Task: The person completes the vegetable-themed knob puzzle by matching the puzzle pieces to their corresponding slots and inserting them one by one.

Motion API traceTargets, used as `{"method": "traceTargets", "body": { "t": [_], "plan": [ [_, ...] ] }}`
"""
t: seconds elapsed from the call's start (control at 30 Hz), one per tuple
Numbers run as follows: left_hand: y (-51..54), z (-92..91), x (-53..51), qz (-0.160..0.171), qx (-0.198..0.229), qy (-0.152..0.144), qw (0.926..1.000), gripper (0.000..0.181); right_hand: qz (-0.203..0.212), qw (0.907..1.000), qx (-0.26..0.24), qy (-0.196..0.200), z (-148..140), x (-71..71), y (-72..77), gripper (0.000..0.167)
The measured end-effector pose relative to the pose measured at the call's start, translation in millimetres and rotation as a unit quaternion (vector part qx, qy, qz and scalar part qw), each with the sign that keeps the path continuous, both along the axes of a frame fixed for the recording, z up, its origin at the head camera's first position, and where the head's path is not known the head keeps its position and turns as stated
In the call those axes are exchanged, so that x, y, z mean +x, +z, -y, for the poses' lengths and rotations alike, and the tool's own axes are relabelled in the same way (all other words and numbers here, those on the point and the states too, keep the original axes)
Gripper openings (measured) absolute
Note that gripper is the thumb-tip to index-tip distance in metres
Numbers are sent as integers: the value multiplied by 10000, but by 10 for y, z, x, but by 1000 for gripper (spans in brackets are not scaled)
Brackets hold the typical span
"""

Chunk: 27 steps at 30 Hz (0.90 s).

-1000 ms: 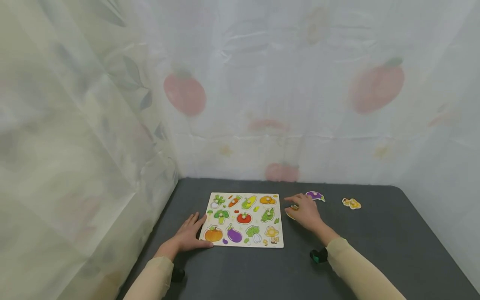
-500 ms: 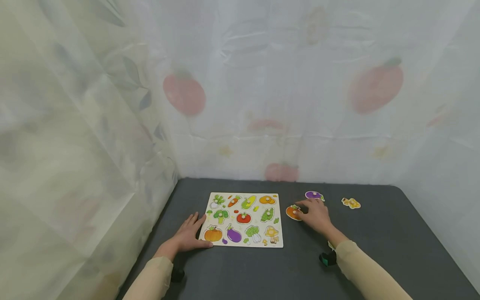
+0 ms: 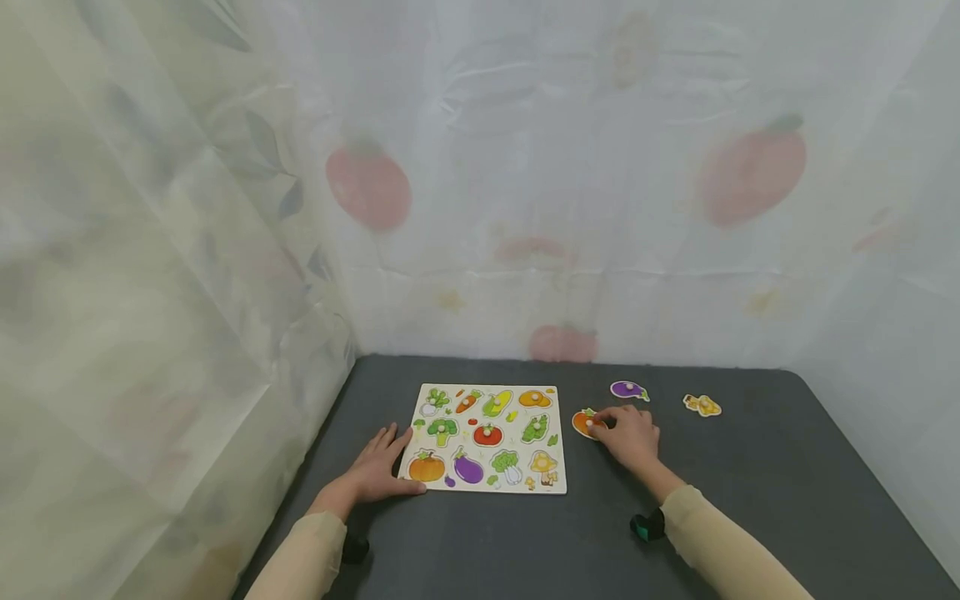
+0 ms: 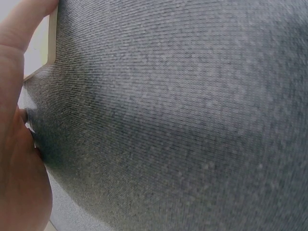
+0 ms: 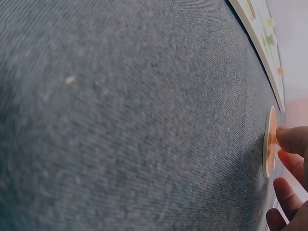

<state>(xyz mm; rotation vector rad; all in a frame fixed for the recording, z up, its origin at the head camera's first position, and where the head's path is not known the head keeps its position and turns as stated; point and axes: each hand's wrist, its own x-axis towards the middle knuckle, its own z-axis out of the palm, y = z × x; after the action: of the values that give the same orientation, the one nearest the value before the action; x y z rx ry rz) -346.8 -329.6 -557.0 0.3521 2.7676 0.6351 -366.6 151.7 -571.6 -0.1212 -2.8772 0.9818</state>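
Note:
My left hand [image 3: 375, 467] lies with spread fingers at the left edge of a white vegetable puzzle board [image 3: 522, 457], thumb along its lower left corner. To the right of the board, my right hand [image 3: 632, 433] pinches the small knob of an orange pumpkin puzzle piece [image 3: 582, 422] between thumb and index finger. In the right wrist view the pumpkin piece [image 5: 269, 144] looks flat or nearly flat on the cloth, its other fingers apart from it. Several knobbed pieces sit in the board; its pumpkin, eggplant and mushroom pictures show no knobs.
An eggplant piece [image 3: 628, 390] lies just behind the right hand. Farther right is a yellow mushroom piece [image 3: 703, 406]. The dark grey table [image 3: 495, 550] is bordered by pale printed curtains [image 3: 465, 167] at the back and sides.
My right hand shifted right off the pumpkin piece, then came back left and took its knob. The left hand and the board stay where they were.

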Motion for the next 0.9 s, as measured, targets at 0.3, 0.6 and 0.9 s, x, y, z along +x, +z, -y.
{"method": "traceTargets", "body": {
  "t": [0.3, 0.6, 0.9],
  "plan": [
    [-118, 37, -71, -78, -16, 53, 10000, 121, 12, 9999, 25, -119, 30, 8, -12, 25],
    [-11, 10, -23, -18, -50, -33, 10000, 119, 0, 9999, 61, -140, 38, -3, -26, 26],
    [-37, 12, -22, -110, -55, -96, 9999, 120, -17, 9998, 131, -125, 52, -27, -23, 24]
  ]
}}
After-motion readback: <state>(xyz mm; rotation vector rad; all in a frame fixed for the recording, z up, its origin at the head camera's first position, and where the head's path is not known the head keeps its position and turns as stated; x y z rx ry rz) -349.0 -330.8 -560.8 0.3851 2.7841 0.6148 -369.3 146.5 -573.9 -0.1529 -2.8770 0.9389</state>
